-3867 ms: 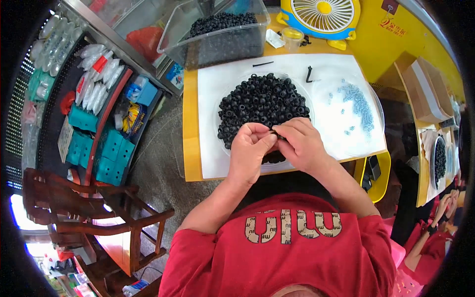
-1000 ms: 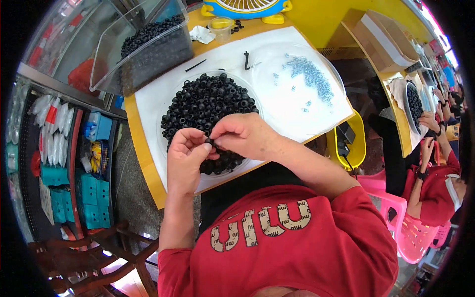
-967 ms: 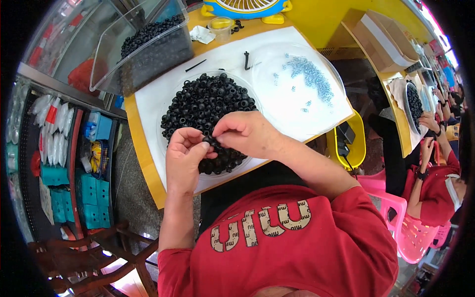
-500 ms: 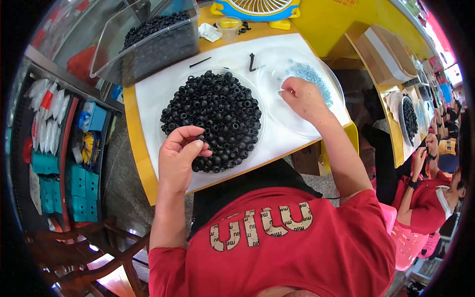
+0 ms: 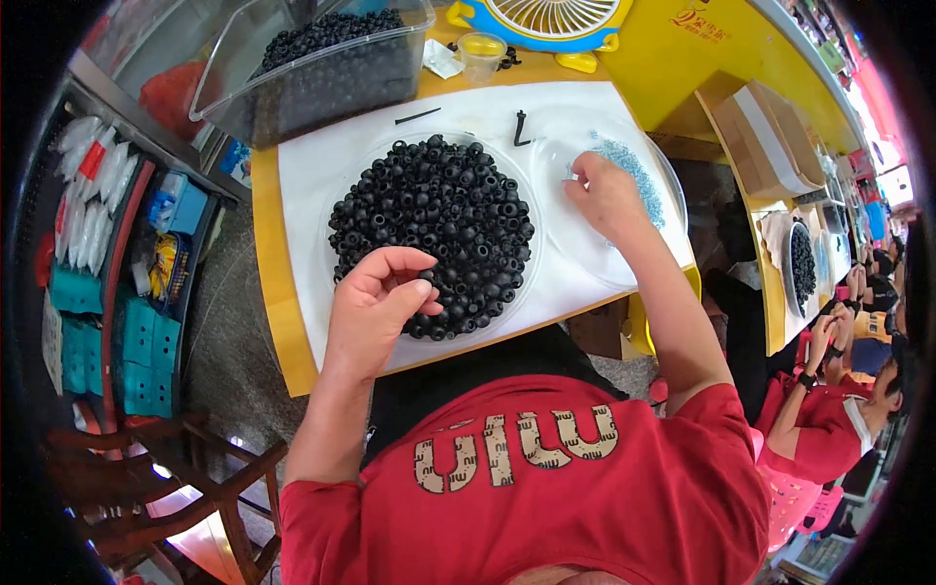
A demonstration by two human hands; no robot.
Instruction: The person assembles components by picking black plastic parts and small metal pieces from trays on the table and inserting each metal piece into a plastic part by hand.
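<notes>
My left hand (image 5: 375, 310) is closed over the near edge of a heap of small black hollow round parts (image 5: 429, 219), which lie in a clear round tray. Between its thumb and index finger sits one small dark round part (image 5: 427, 277). Over a second clear round tray (image 5: 558, 222), my right hand (image 5: 609, 200) has thumb and fingertips pinched together. Whatever is in that pinch is too small to make out. Tiny light-blue pieces (image 5: 639, 185) are spread in this tray, partly hidden behind the hand.
Behind the heap stands a clear bin (image 5: 336, 93) of more black parts. Two thin black strips (image 5: 417, 115) lie on the white sheet (image 5: 302, 185). Farther back are a small clear cup (image 5: 482, 60) and a blue-yellow fan (image 5: 546, 19). A co-worker (image 5: 819, 419) sits at right.
The whole view has shifted a little. Against its tray, my right hand has moved slightly left, away from the blue pieces. My left hand keeps its pinch beside the black heap.
</notes>
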